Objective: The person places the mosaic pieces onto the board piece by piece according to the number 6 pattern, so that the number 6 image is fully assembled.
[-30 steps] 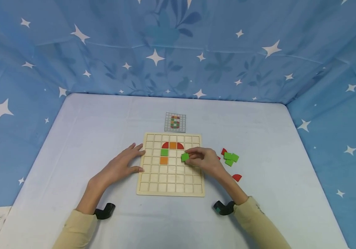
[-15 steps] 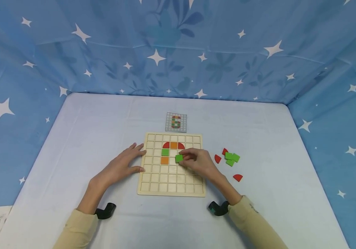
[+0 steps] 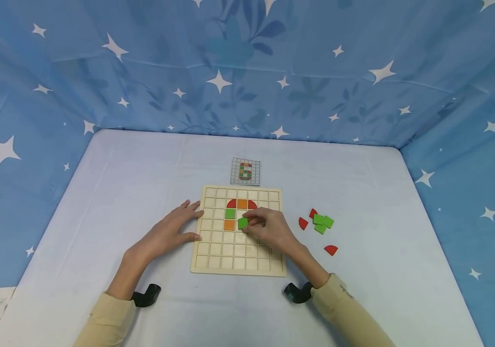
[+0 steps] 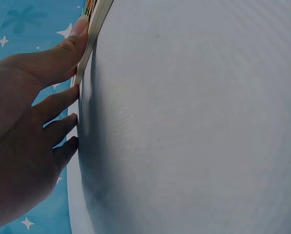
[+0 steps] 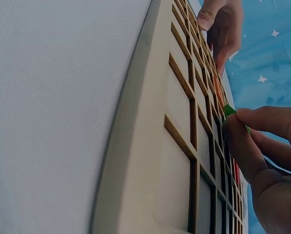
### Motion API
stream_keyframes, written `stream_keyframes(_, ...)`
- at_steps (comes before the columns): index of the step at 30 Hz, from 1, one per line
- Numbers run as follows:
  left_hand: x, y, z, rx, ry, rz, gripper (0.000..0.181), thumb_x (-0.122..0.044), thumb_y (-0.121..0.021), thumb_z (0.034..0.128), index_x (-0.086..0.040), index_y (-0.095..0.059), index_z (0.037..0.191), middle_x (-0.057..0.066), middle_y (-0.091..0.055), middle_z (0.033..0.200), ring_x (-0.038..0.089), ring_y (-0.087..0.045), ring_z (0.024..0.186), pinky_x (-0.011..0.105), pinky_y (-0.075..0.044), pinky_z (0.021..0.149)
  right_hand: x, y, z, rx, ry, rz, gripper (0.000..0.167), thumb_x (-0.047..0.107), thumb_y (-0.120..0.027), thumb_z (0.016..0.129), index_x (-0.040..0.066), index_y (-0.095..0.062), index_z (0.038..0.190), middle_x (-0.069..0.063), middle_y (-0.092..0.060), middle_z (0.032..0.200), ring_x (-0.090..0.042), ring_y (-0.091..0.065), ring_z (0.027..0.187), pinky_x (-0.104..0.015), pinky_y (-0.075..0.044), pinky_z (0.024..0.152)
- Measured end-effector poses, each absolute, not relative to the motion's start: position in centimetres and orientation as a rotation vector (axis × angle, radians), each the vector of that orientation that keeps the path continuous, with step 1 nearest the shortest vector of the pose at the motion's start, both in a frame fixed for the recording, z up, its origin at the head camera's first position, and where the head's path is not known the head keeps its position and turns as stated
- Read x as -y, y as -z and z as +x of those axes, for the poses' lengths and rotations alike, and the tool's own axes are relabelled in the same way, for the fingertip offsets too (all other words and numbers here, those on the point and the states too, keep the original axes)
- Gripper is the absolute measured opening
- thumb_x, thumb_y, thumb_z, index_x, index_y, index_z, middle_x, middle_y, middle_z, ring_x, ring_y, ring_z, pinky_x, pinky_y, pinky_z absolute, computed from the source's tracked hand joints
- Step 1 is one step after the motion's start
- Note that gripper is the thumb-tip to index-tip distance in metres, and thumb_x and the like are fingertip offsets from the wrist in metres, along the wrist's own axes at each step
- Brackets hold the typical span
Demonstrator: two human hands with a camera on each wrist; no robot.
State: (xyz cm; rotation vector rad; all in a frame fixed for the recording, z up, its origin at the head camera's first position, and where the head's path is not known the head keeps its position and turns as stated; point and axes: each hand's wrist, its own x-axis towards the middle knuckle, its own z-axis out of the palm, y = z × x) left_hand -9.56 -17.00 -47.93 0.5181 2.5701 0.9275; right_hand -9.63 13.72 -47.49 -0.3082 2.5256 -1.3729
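Note:
A pale wooden grid board (image 3: 239, 264) lies on the white table. My right hand (image 3: 269, 229) pinches a green square tile (image 3: 242, 223) between thumb and fingers, over the cell just right of an orange tile (image 3: 229, 225). In the right wrist view the green tile (image 5: 228, 110) is tilted at the board's surface. My left hand (image 3: 167, 232) touches the board's left edge with spread fingers; the left wrist view shows the thumb (image 4: 79, 29) on the rim. On the board also sit a green tile (image 3: 230, 213), another orange tile (image 3: 242, 204) and two red quarter-round tiles (image 3: 231, 203).
Right of the board lie several loose green squares (image 3: 321, 223) and red quarter-round pieces (image 3: 331, 250). A small pattern card (image 3: 245, 171) showing a coloured 6 lies beyond the board's far edge. A blue star-patterned curtain (image 3: 165, 62) hangs behind the table (image 3: 360, 193).
My right hand has moved left across the board with the green tile, up beside the orange one. A red piece it hid at the right is now uncovered. The left hand stays put.

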Motion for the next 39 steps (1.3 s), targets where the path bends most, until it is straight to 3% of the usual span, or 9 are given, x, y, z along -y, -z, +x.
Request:
stream_keyframes(15,16.97,47.95,-9.53,-2.567,-0.943,0.535,0.069,-0.033,-0.080,0.0904,-0.011,-0.053,0.150,0.005,-0.029,0.170,0.034,-0.015,0.160,0.061,-0.025,0.125,-12.95,47.47,-9.53,-2.679,1.199,-0.558,0.026,0.007,-0.082,0.087,0.001,-0.077,0.112,-0.005,-0.072,0.097,-0.012,-0.070,0.082,-0.020,-0.061,0.074)
stream_keyframes(39,16.99,47.91,-9.59,-2.559,-0.926,0.514,0.069,-0.033,-0.080,0.0907,-0.011,-0.053,0.150,0.005,-0.028,0.170,0.033,-0.014,0.160,0.061,-0.024,0.126,-12.88,46.89,-9.46,-2.684,1.132,-0.635,0.025,0.005,-0.081,0.087,-0.001,-0.077,0.112,-0.008,-0.070,0.096,-0.015,-0.069,0.080,-0.020,-0.060,0.072)
